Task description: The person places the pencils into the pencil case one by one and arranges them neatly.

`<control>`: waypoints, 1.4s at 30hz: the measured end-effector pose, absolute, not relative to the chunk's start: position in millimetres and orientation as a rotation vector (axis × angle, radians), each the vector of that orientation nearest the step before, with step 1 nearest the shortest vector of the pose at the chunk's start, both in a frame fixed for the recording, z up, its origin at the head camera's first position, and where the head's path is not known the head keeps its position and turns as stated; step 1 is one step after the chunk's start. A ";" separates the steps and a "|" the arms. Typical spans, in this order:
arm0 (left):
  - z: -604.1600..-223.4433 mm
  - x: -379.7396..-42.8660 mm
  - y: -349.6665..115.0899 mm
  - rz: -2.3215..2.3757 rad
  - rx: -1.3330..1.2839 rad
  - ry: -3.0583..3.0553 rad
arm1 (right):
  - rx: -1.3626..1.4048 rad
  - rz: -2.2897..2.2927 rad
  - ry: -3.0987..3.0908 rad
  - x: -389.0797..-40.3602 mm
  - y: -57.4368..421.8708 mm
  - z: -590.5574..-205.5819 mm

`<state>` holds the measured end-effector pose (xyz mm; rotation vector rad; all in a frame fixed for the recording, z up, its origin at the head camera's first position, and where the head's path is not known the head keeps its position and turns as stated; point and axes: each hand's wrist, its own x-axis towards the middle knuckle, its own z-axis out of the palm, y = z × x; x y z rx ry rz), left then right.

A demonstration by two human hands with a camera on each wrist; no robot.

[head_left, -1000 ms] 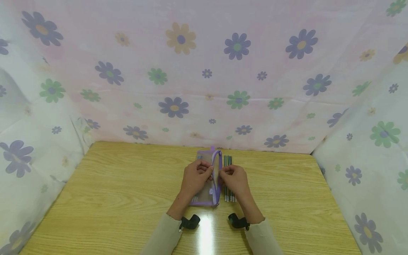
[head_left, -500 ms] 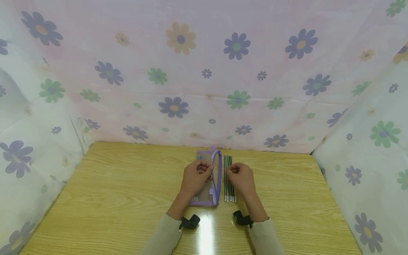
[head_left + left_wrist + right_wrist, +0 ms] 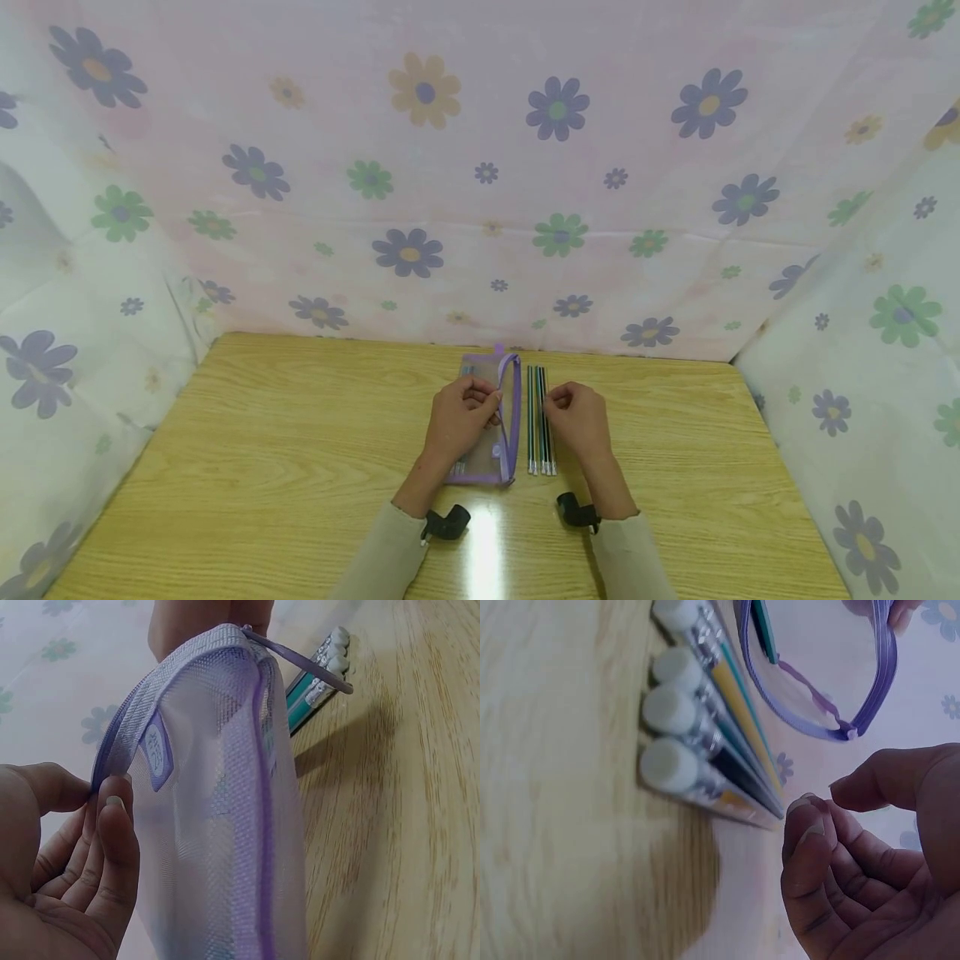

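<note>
A purple-trimmed mesh pencil case [image 3: 480, 463] lies lengthwise on the table, its zipped side gaping. Its upper zip edge is pinched between thumb and fingers of my left hand [image 3: 463, 418], seen closely in the left wrist view. Slim pencil-like shapes show faintly through the mesh. To the right of the case lie several pencils [image 3: 532, 421] side by side, white erasers [image 3: 669, 763] toward me. My right hand [image 3: 582, 422] hovers at the right edge of this row. In the right wrist view its fingers are loosely bent, a gap separates thumb from forefinger, and it holds nothing.
The wood-grain table [image 3: 285, 467] extends to both sides. A flower-printed curtain [image 3: 480, 208] stands behind it and along both sides. Black wrist-worn devices [image 3: 447, 522] sit at both cuffs. A zip pull strap [image 3: 307, 666] sticks out from the case's near end.
My right hand has moved right, from the case's opening edge across the pencils to the row's right side. The left hand and the case stay where they were.
</note>
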<state>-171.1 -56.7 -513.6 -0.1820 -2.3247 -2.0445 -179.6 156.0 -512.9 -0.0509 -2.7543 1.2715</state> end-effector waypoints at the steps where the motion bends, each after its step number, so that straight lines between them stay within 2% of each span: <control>1: -513.5 -171.1 -56.7 -2.042 -0.180 -2.328 | -0.047 1.260 -2.757 -179.7 156.9 -513.1; 42: -512.6 -169.5 -57.9 -2.047 -0.172 -2.348 | -0.115 1.198 -2.826 -178.0 158.9 -519.4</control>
